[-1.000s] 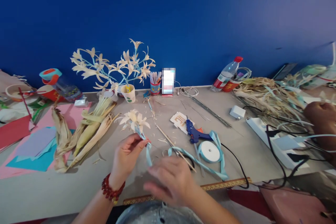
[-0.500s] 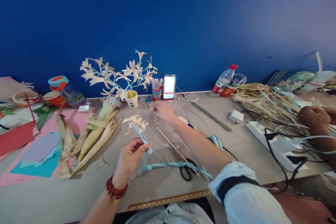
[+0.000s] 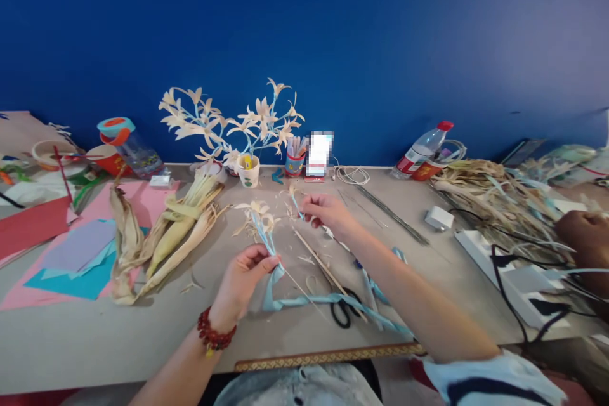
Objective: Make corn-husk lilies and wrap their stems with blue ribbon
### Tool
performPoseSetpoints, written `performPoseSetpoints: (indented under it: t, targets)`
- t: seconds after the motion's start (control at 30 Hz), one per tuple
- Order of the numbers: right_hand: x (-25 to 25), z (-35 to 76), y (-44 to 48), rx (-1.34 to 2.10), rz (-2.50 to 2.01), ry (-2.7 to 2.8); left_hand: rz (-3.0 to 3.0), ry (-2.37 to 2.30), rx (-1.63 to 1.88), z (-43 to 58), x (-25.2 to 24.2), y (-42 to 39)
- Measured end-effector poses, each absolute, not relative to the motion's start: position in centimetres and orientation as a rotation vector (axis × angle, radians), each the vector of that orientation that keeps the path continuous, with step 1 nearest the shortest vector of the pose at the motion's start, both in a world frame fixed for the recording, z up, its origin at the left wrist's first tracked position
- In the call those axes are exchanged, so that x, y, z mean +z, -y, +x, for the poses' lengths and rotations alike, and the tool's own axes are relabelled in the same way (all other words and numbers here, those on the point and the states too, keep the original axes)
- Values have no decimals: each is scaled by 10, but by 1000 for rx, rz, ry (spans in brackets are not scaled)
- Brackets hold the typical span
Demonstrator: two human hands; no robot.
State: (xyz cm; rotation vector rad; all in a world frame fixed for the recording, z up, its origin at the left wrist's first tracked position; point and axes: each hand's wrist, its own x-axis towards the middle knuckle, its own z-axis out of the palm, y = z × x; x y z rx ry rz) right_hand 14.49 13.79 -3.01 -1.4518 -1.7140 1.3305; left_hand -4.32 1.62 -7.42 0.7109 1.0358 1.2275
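Observation:
My left hand (image 3: 247, 276) is closed on the stems of a small bunch of corn-husk flowers (image 3: 259, 219), whose stems are wrapped in light blue. A thin bare wire sticks out below its fingers. From the same grip a light blue paper strip (image 3: 314, 299) hangs down and runs right along the table. My right hand (image 3: 327, 212) pinches a single husk flower stem (image 3: 297, 204), blue-wrapped with a pale tip, just right of the bunch and apart from it. Black-handled scissors (image 3: 343, 314) lie under the strip beside thin wooden sticks (image 3: 323, 260).
Corn husks (image 3: 166, 247) and coloured paper (image 3: 71, 279) lie left. A cup (image 3: 248, 172) of finished flowers, a pen holder (image 3: 295, 165) and a phone (image 3: 319, 155) stand behind. Wires (image 3: 392, 214), a bottle (image 3: 419, 155) and a power strip (image 3: 509, 279) are right, near another person's hand (image 3: 583, 235).
My right hand has come up from the table by the scraps, nearer and to the right, with a flower stem in its fingers. My left hand still holds the bunch. The view has shifted slightly.

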Motion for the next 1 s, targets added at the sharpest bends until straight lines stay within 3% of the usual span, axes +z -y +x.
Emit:
performPoseSetpoints:
  t: [0.1,0.27,1.0]
  targets:
    - [-18,155,-85,1674,-1064,1370,713,-1004,1207,-42,-72,-14]
    - [-17,158,-36,1854,-852,1011,735,-949,1180,-38,-67,-10]
    - [-38,144,-33,1939,-870,1094,832,-979,1151,-29,-58,-5]
